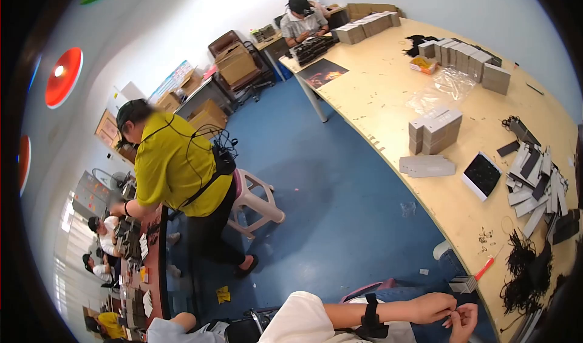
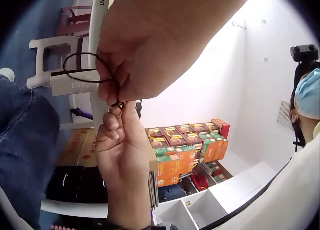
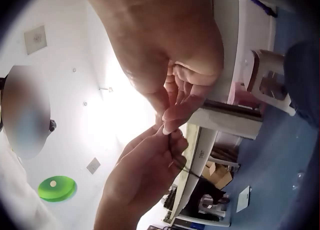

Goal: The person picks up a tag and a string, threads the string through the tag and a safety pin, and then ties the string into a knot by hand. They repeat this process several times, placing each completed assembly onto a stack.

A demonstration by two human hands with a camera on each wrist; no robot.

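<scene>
A thin black cord (image 2: 81, 54) forms a loop beside my left hand (image 2: 150, 50), whose thumb and fingers pinch it. Just under it, the fingertips of my right hand (image 2: 122, 150) pinch the same cord at a small knot (image 2: 119, 105). In the right wrist view the left hand (image 3: 145, 172) and right hand (image 3: 187, 75) meet at their fingertips, and a length of cord trails off the left palm. The head view has both hands, left (image 1: 432, 307) and right (image 1: 464, 322), together by the table's near edge; the cord is too small to make out there.
On the table (image 1: 376, 100) lie a tangle of black cords (image 1: 526, 273), a heap of grey strips (image 1: 537, 185), a red-handled tool (image 1: 484, 269) and a white tray (image 1: 481, 176). A grey stack (image 1: 463, 284) sits at its edge. A person in yellow (image 1: 182, 161) stands left, near a stool (image 1: 255, 203).
</scene>
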